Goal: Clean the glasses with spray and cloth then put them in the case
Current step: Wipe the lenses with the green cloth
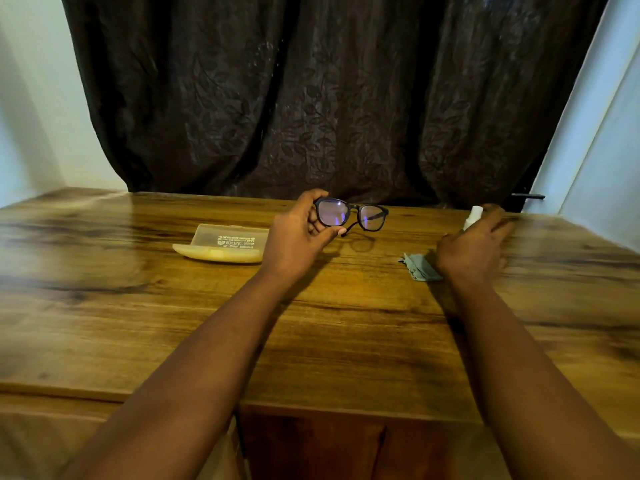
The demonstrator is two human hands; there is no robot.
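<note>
My left hand [301, 233] holds the black-framed glasses [351, 214] by their left rim, lifted a little above the wooden table [311, 323], with their shadow under them. My right hand [476, 242] is at the small white spray bottle [472, 217] near the table's far right, fingers spread around it; the bottle's lower part is hidden behind the hand, and whether the fingers grip it is unclear. A folded grey-blue cloth [417, 266] lies flat just left of my right wrist. The translucent yellowish case [225, 244] lies open on the table, left of my left hand.
A dark patterned curtain [329, 98] hangs right behind the table's far edge. Pale walls stand at both sides. A dark handle [528, 196] sticks out at the far right. The table's near edge [311, 403] runs across below my forearms.
</note>
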